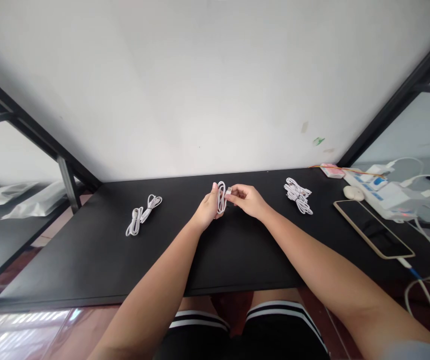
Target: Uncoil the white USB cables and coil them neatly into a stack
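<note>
A white USB cable [221, 198], wound into a long loop, is held over the middle of the black table. My left hand [207, 206] is closed around the coil from the left side. With thumb and forefinger, my right hand [248, 199] pinches the cable's USB plug, whose metal end points up beside the coil. On the table to the left lie two bundled white cables [135, 221], end to end at a slant. Right of my hands is a larger pile of bundled white cables [298, 195].
A phone [373, 228] with a cable plugged in lies at the right. Behind it are a white earbud case [353, 193], a power strip [376, 187] with several chargers, and a pink-and-white box [332, 170]. A white wall backs the black table [98, 260]; dark metal frames flank it.
</note>
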